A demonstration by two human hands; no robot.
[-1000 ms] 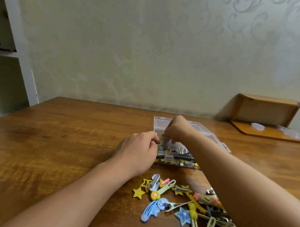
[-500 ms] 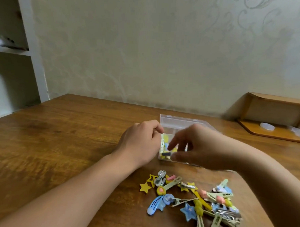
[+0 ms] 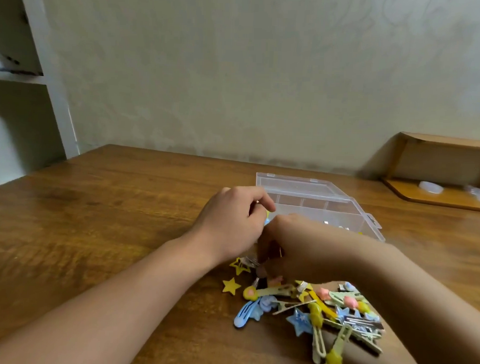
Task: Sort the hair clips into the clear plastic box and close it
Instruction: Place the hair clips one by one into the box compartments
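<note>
A clear plastic box (image 3: 344, 203) with dividers lies open on the wooden table (image 3: 96, 217), a few small clips showing in its near compartments. My left hand (image 3: 232, 225) is curled against the box's near left corner and grips it. In front of the box lies a pile of colourful hair clips (image 3: 316, 309), with a yellow star (image 3: 230, 285) and a blue snap clip (image 3: 245, 314) at its left edge. My right hand (image 3: 288, 249) reaches down onto the far left of the pile. Its fingertips are blurred, so any grip on a clip is unclear.
A low wooden shelf (image 3: 440, 172) holding small clear items stands at the back right against the wall. White shelving (image 3: 46, 79) rises at the left beyond the table's edge. Bare table stretches to the left of the hands.
My right hand has come back from over the box and dropped onto the clip pile. The left hand has stayed at the box's corner. The view has tilted slightly.
</note>
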